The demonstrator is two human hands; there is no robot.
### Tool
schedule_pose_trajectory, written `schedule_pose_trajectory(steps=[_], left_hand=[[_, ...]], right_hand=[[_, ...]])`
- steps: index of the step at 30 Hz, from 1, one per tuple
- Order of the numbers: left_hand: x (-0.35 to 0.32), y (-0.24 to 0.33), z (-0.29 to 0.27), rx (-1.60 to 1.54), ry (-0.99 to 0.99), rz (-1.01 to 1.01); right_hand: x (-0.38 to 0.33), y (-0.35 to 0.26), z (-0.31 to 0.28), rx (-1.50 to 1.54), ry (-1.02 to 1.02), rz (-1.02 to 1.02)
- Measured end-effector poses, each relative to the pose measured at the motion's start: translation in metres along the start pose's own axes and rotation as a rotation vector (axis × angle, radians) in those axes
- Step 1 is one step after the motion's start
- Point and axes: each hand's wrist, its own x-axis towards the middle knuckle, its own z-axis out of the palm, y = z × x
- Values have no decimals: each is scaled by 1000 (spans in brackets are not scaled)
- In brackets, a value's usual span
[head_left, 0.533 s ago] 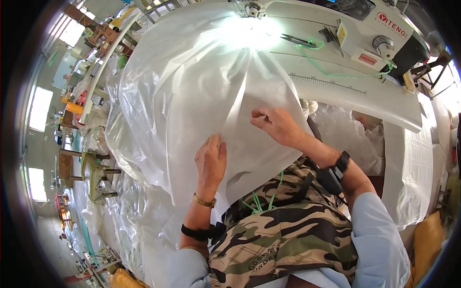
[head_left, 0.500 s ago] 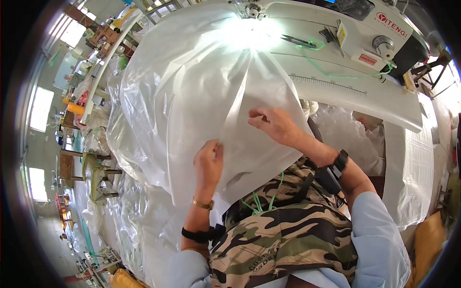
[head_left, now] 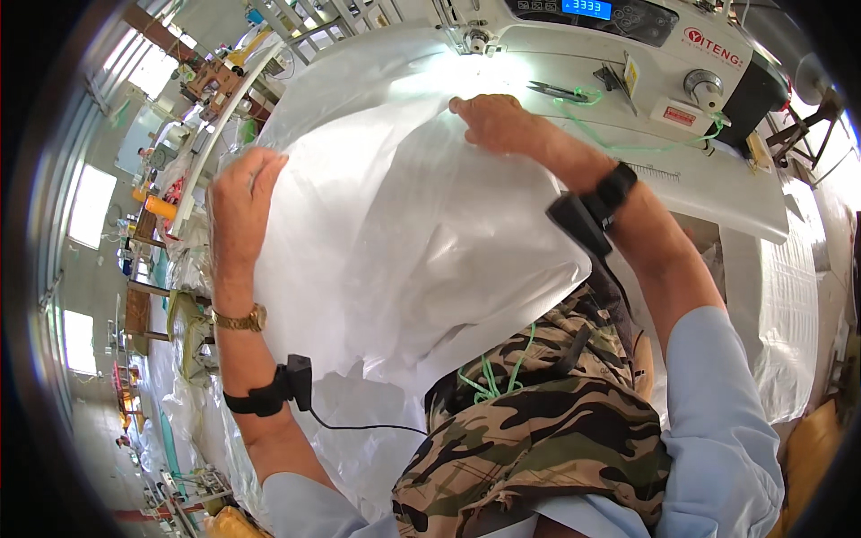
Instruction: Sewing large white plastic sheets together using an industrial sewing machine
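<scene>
A large sheet of whitish translucent plastic (head_left: 386, 242) spreads from the sewing machine bed down over my lap. At the far left, my left hand (head_left: 240, 206) is closed with the sheet's edge pinched between thumb and fingers. My right hand (head_left: 502, 124) is closed on the sheet too, its fingertips gripping a fold just in front of the lit needle area. The sewing machine (head_left: 619, 45) stands beyond, and its needle head (head_left: 475, 40) is partly lost in the bright lamp glare. To the right of my right hand lie small thread snips (head_left: 556, 91) on the bed.
Green thread (head_left: 619, 143) trails across the machine bed (head_left: 717, 184) towards the handwheel (head_left: 704, 88). Green strands (head_left: 489, 381) lie on my camouflage apron (head_left: 538, 439). More plastic sheeting (head_left: 785, 305) hangs at the right. A stool (head_left: 186, 336) and workbenches stand at the left.
My left hand has moved up and left, and my right hand has gone up towards the needle area. Between them the sheet has been pulled wider, and its gathered folds have spread out.
</scene>
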Motion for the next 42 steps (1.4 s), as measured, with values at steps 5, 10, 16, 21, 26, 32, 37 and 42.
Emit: schedule_pose_trajectory(steps=[5, 10, 16, 21, 26, 32, 37, 42], left_hand=[[17, 10, -11, 79, -31, 109], [0, 14, -2, -24, -88, 73], [-51, 21, 24, -252, -145, -43], [-92, 33, 49, -335, -223, -138], [-98, 41, 46, -320, -205, -160], [-87, 79, 47, 95, -20, 14], [-123, 134, 65, -244, -345, 257], [-146, 110, 117, -440, -298, -35]], right_hand=[[21, 3, -15, 284, -464, 75], [-17, -15, -13, 659, -659, 77], [-103, -73, 14, 490, -680, -90], [-157, -102, 62, 591, -422, -118], [-160, -129, -3, 850, -236, -127], [-164, -127, -28, 966, -197, -59], [-178, -135, -7, 1117, 57, -98], [-180, -128, -8, 1024, -16, -142]])
